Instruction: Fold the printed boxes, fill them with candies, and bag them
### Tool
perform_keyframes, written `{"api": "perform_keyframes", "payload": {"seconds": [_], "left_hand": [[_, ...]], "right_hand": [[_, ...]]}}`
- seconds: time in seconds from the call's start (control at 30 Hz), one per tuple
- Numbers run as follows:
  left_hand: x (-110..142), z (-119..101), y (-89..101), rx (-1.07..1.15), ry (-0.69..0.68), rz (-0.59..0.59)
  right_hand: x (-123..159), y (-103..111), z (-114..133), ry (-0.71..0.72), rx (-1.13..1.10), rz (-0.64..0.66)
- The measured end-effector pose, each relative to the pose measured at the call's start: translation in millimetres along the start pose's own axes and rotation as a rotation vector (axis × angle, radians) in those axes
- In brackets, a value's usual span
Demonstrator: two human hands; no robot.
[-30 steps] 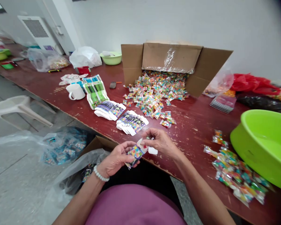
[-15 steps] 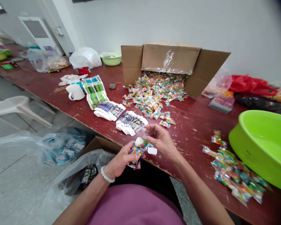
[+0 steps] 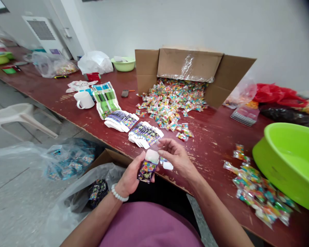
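Over the front edge of the red-brown table [image 3: 216, 133], my left hand [image 3: 130, 176] grips a small colourful printed carton [image 3: 147, 168], held upright with its white top flap closed over. My right hand [image 3: 176, 156] is curled beside the carton's top, fingertips at the flap and at a white tab [image 3: 168, 165]. Two fanned stacks of flat cartons of the same print [image 3: 144, 134] [image 3: 121, 120] lie just beyond my hands. A small pile of wrapped sweets [image 3: 257, 193] lies to my right.
A tipped cardboard box [image 3: 193, 65] spills many wrapped sweets [image 3: 170, 99]. A lime-green basin [image 3: 288, 161] stands at the right. Further left lie a white mug [image 3: 83, 100] and green-and-blue cartons [image 3: 105, 97]. Bags of goods [image 3: 72, 159] and a white stool [image 3: 18, 115] are on the floor.
The carton has turned from tilted to upright in my left hand. Its top flap has been folded down. My right hand has shifted slightly right of the top.
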State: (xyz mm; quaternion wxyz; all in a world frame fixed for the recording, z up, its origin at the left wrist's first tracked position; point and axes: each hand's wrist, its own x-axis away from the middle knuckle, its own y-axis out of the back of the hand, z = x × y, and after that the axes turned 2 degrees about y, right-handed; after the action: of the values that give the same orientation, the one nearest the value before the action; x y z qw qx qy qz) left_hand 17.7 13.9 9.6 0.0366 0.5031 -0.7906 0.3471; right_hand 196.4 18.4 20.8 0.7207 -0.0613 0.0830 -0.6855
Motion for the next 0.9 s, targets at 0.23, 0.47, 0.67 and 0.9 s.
{"api": "perform_keyframes", "payload": {"seconds": [0.23,0.47,0.67,0.9], "left_hand": [[-2,10,0.0,-0.022,-0.074,-0.058],[-4,6,-4.1,0.193,0.079,-0.065],[-7,4,-2.2,0.247,0.079,-0.055],[-8,9,-2.8,0.115,0.008,-0.081]], "right_hand": [[13,-17,-18,-0.17,-0.063,0.085],[12,-16,-16,0.11,0.314,0.024],[13,-14,-16,0.205,0.293,0.156],[3,-21,-23,-0.031,0.075,0.101]]}}
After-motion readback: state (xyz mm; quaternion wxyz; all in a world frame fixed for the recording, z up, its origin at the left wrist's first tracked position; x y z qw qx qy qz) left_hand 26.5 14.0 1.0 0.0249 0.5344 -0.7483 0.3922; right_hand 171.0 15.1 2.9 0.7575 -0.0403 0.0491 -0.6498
